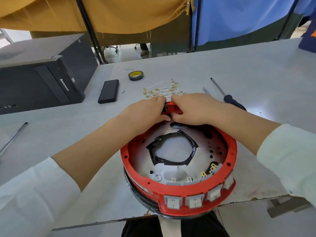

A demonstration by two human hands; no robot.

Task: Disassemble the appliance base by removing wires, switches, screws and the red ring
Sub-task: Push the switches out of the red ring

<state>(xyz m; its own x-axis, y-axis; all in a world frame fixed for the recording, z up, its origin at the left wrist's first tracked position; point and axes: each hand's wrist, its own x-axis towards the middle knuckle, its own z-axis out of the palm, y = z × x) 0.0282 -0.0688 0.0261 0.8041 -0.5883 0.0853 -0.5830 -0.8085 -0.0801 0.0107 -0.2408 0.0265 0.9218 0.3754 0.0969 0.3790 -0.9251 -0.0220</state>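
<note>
Appliance base (179, 168) sits lower centre on the table (239, 69), overhanging its near edge; both hands at the base's far rim; loose wires (162, 90) just behind them; tape roll (136, 75) further back; computer tower (39, 72) upper left; screwdriver (227, 95) right of the wires.

A big grey table (222, 69) fills most of the view. Its top is smooth and a bit shiny, with some worn, rusty spots along the near edge. Past the far edge of the table hang two cloths, side by side. One is mustard yellow (111, 12) with loose threads at the bottom. The other is blue (239, 16). Thin black poles (89, 29) stand in front of the cloths. Under the cloths you can see a pale floor (126, 53) and the wheeled feet of a chair (111, 48). The light is bright and even.
</note>
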